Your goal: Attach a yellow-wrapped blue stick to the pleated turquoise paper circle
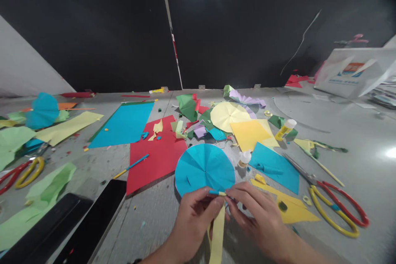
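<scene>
Between my two hands is a thin rolled paper stick (215, 192), blue on the left and yellow towards the right. My left hand (198, 214) pinches its blue part with thumb and finger. The fingers of my right hand (256, 208) close on its yellow end. A pale yellow paper strip (218, 231) hangs down from the stick, below my left thumb. Just beyond my fingers lies a round, pleated blue paper disc (206, 167), its near edge partly hidden by my hands. A small white-capped glue bottle (244, 158) stands to the disc's right.
Red-and-yellow scissors (337, 208) lie at the right, by blue paper (275, 165) and a glue stick (285, 130). Left are red paper (154, 152), a blue-yellow stick (131, 166) and a black phone-like slab (95, 218). A dark panel (123, 29) rises behind.
</scene>
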Tool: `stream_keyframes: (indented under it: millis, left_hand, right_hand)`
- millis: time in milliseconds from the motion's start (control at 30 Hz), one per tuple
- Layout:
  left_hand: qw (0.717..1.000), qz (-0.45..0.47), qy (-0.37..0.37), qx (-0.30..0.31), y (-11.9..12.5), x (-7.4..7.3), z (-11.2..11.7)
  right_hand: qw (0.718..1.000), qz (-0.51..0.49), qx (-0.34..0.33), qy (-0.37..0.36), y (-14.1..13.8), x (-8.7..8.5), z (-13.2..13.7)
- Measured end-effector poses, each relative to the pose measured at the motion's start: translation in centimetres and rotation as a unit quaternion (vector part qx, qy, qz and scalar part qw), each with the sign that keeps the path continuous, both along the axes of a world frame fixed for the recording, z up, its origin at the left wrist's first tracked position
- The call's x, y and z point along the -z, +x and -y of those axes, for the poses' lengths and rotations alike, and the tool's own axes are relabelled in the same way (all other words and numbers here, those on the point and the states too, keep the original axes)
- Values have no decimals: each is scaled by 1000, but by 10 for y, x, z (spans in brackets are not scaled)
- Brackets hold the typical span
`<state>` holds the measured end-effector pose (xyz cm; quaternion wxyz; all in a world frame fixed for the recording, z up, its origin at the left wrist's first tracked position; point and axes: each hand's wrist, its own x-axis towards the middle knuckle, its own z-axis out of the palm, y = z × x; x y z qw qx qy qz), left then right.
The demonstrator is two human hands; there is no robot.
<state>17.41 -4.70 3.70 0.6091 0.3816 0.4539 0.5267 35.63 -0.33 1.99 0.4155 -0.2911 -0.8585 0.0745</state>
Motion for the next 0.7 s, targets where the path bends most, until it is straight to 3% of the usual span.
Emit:
stream_keyframes:
  millis: [167, 700]
  left_hand:
    - [1000, -8, 0, -19, -1, -4, 1]
    - [999, -31, -19, 12, -4, 0, 2]
  right_hand:
    - [1000, -8, -14, -9, 2, 1, 1]
    - [998, -39, -50, -14, 3, -7, 2]
